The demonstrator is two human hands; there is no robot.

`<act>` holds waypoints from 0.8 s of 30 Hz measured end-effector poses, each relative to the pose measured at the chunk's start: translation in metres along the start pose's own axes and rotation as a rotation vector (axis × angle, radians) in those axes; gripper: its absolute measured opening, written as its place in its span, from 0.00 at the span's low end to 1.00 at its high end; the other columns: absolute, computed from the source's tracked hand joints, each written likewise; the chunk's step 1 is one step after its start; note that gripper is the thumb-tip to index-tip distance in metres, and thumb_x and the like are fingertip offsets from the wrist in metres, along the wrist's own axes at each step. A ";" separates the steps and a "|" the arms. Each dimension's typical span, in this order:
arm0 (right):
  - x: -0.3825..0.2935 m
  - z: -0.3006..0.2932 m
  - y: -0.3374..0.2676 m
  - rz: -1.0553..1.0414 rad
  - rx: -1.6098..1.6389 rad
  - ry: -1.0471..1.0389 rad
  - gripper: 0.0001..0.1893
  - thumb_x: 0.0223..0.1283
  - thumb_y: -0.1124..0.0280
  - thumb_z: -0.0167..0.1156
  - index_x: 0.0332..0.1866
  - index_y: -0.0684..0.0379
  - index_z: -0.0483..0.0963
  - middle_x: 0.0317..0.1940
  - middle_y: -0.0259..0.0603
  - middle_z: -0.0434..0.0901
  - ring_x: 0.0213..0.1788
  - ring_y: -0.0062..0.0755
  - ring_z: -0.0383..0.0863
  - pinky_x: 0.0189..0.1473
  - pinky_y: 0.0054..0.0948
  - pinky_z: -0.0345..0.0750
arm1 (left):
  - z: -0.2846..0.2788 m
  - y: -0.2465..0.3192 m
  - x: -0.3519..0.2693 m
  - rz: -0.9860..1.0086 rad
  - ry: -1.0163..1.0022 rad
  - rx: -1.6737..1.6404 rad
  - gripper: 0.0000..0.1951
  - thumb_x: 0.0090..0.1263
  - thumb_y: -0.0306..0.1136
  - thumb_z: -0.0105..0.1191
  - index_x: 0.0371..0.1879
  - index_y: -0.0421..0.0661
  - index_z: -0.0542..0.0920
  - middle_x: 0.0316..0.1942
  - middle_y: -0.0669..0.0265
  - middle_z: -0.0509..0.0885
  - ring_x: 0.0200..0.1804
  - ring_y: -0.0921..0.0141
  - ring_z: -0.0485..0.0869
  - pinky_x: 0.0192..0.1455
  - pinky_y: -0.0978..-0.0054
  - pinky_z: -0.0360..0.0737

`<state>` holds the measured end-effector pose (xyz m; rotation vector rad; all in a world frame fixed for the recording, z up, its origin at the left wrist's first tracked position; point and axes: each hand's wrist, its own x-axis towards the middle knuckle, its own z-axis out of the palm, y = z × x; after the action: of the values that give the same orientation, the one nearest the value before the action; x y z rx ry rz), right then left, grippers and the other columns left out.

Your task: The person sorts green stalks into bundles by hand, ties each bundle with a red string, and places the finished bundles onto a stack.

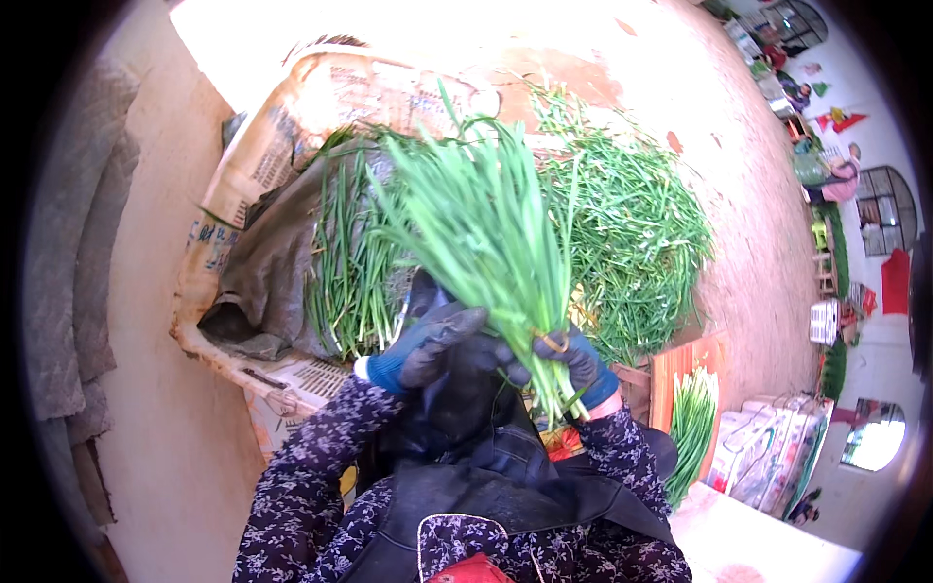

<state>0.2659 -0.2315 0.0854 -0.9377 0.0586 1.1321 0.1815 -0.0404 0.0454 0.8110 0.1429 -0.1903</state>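
Note:
My right hand (579, 364), in a dark-palmed blue work glove, grips a bunch of garlic chives (488, 233) near its stem ends. A thin tan band (548, 341) goes around the stems. The leaves fan up and away from me, a little blurred. My left hand (430, 353), gloved alike, is just left of the bunch with fingers apart and nothing visible in it. Beyond that hand, loose chives (357, 255) lie in a row on a dark cloth (277, 255) over a large plastic crate (211, 218).
A big heap of loose greens (627, 240) lies on the right. Close to my right side, more chives (689, 430) lie on a wooden board (663, 379). A wall (157, 291) runs along the left. Other people (842, 175), white packages (758, 444) and a white basket (824, 322) are farther right.

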 end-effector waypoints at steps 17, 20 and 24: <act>-0.090 -0.136 -0.033 -0.492 -0.660 0.298 0.31 0.46 0.71 0.72 0.57 0.64 0.68 0.46 0.39 0.79 0.46 0.28 0.79 0.52 0.30 0.75 | 0.092 -0.130 0.124 0.012 -0.169 -0.053 0.29 0.59 0.14 0.56 0.60 0.37 0.63 0.53 0.51 0.77 0.48 0.59 0.82 0.48 0.66 0.84; -0.096 -0.182 -0.012 -0.622 -0.604 0.451 0.26 0.51 0.76 0.67 0.56 0.64 0.68 0.47 0.38 0.78 0.46 0.27 0.79 0.49 0.28 0.78 | 0.081 -0.180 0.142 -0.107 -0.338 0.008 0.30 0.57 0.16 0.59 0.61 0.39 0.64 0.54 0.52 0.76 0.51 0.60 0.80 0.52 0.65 0.82; -0.059 -0.276 0.081 -0.563 -0.344 0.460 0.24 0.52 0.76 0.66 0.56 0.64 0.69 0.49 0.39 0.78 0.48 0.27 0.78 0.49 0.28 0.77 | 0.043 -0.249 0.160 -0.182 -0.350 0.398 0.25 0.60 0.19 0.58 0.59 0.40 0.69 0.50 0.58 0.78 0.50 0.65 0.80 0.55 0.66 0.79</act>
<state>0.2854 -0.4495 -0.1103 -1.4024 -0.0287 0.3962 0.2844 -0.2571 -0.1327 1.1463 -0.1579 -0.5403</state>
